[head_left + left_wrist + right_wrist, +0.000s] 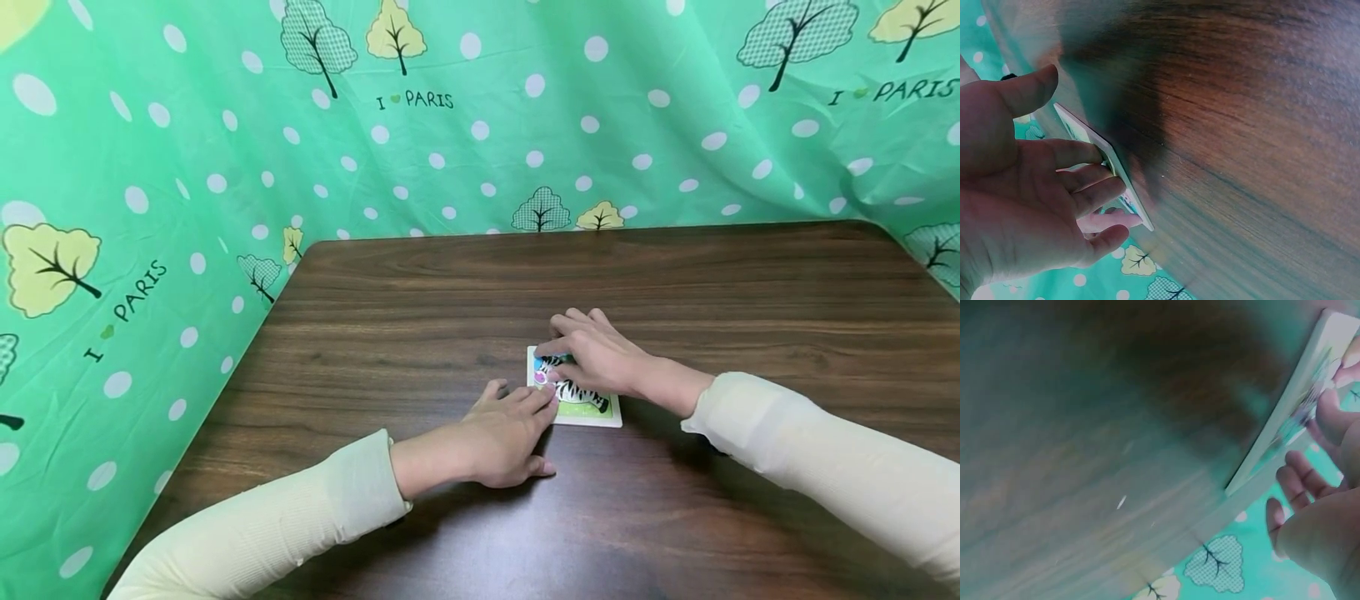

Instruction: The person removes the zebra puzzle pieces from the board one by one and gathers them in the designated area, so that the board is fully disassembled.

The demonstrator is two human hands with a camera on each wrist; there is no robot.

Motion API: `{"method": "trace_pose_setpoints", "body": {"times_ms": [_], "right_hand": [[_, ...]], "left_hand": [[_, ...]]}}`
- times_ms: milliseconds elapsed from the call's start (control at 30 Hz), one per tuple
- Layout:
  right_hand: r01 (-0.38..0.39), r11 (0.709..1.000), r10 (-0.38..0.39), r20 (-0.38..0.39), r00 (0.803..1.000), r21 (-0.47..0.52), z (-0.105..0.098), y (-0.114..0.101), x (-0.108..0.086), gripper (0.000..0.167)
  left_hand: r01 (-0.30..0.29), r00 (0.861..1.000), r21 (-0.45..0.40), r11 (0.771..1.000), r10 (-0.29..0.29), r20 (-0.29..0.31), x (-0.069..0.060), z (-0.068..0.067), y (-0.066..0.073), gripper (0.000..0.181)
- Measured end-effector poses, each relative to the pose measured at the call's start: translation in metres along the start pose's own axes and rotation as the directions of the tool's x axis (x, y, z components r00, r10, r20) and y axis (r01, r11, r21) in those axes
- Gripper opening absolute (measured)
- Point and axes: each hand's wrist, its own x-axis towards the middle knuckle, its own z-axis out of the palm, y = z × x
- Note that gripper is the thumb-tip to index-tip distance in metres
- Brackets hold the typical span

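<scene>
A small white-bordered board (588, 417) with a zebra picture lies flat on the table, partly covered by both hands. My left hand (506, 437) reaches over its near left edge, fingertips resting on the picture and thumb held apart on the near side. From the right, my right hand (603, 358) touches the picture by the zebra's head with thumb and index finger, a gap between them. Its other fingers are raised and loosely bent. In the left wrist view, the board (1082, 130) shows a thin pale edge under the fingertips. The right wrist view shows the board (1302, 390) beside the thumb.
The dark wood-grain table (420, 308) extends around the board on every side. A green curtain (420, 179) with white dots and printed trees hangs along the table's back and left edges. Pale sleeves (780, 425) cover both forearms.
</scene>
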Motion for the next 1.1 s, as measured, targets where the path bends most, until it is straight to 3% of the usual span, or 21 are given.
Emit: {"method": "trace_pose_setpoints", "body": {"times_ms": [167, 300, 567, 900, 1100], "right_hand": [[0.110, 0.991, -0.110, 0.009, 0.994, -0.079, 0.0000, 0.0070, -0.0008, 0.040], [0.146, 0.986, -0.146, -0.006, 0.989, -0.076, 0.0021, 0.0093, 0.0009, 0.039], [0.082, 0.993, -0.078, -0.040, 0.996, 0.090, 0.0077, 0.0070, 0.0036, 0.032], [0.066, 0.997, -0.065, -0.027, 0.998, 0.036, 0.0062, 0.0023, 0.0038, 0.030], [0.081, 0.993, -0.079, -0.030, 0.996, 0.085, 0.0049, 0.0040, 0.0013, 0.032]], "left_hand": [[-0.003, 1.000, 0.005, 1.000, 0.003, 0.007, -0.0007, 0.0001, 0.0007, 0.081], [-0.004, 1.000, 0.002, 1.000, 0.004, 0.013, -0.0011, -0.0002, 0.0013, 0.081], [-0.010, 1.000, -0.004, 1.000, 0.010, 0.007, -0.0012, 0.0005, 0.0017, 0.081], [-0.005, 1.000, 0.001, 1.000, 0.005, -0.009, 0.0004, 0.0005, 0.0008, 0.081], [-0.004, 1.000, -0.003, 1.000, 0.004, -0.012, -0.0001, 0.0005, 0.0008, 0.082]]}}
